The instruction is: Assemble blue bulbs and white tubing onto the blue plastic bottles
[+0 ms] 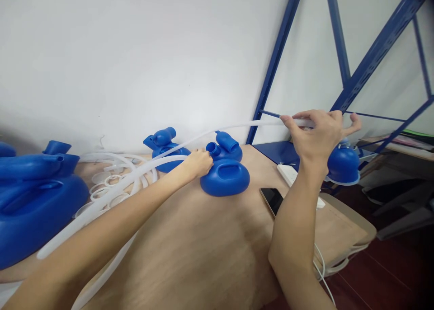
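My left hand (pixel 202 162) is closed at the upper left end of a blue plastic bottle (pixel 224 183) that has a moulded grip recess. The fingers cover that end of the bottle, so its neck is hidden. Raised to the right, my right hand (pixel 315 129) pinches a translucent white hose (pixel 233 125) between thumb and fingers, with the little finger stretched out. From there the hose arcs down leftward above the bottles. A thicker-looking stretch of white hose (pixel 135 176) runs beside my left forearm up to my left hand.
Behind stand more blue bottles (pixel 162 138), with large ones (pixel 44 201) at the left. White rings (pixel 101 192) and coiled hose lie between them. A phone (pixel 271 199) and a power strip (pixel 287 174) lie to the right. A blue metal rack (pixel 278 52) rises beyond the table.
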Motion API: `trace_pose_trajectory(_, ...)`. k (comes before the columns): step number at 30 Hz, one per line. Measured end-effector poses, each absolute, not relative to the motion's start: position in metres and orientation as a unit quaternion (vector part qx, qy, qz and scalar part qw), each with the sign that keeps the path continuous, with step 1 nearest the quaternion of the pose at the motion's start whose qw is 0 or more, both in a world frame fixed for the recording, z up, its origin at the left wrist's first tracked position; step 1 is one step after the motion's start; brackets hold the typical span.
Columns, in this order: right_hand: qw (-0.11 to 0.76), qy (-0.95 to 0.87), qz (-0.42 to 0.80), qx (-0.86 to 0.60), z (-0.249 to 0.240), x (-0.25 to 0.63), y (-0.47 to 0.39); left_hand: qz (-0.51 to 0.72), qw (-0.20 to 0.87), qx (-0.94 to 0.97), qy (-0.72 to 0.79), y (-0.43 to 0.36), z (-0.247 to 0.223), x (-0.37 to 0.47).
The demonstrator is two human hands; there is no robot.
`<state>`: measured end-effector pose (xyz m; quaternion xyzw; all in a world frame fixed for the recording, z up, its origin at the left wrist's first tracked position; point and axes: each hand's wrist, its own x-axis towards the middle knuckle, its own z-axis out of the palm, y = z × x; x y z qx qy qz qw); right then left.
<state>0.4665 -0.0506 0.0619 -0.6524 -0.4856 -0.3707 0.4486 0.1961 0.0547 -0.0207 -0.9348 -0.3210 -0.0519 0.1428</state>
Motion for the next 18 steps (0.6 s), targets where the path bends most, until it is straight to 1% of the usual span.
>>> trace_pose_trajectory(4, 0.418, -0.515, -0.375, -0.648, 0.069, 0.451, -0.056, -0.041, 0.127, -0.93, -0.342, 0.049, -0.019, 0.194)
trace_pose_trajectory(6, 0.412, -0.534, -0.355, -0.647, 0.068, 0.449, -0.051, -0.04, 0.12, -0.928, -0.35, 0.047, -0.019, 0.196)
trace_pose_trajectory(9, 0.392, -0.567, -0.292, -0.663, 0.065, 0.448, -0.041, -0.049, 0.107, -0.927, -0.355, 0.046, -0.017, 0.199)
trace_pose_trajectory(14, 0.297, -0.63, -0.204, -0.688, 0.06, 0.434, -0.027, -0.056, 0.074, -0.927, -0.363, 0.05, -0.016, 0.201)
trace_pose_trajectory(18, 0.251, -0.691, -0.104, -0.67, 0.054, 0.422, -0.014, -0.065, 0.053, -0.92, -0.383, 0.053, -0.018, 0.198)
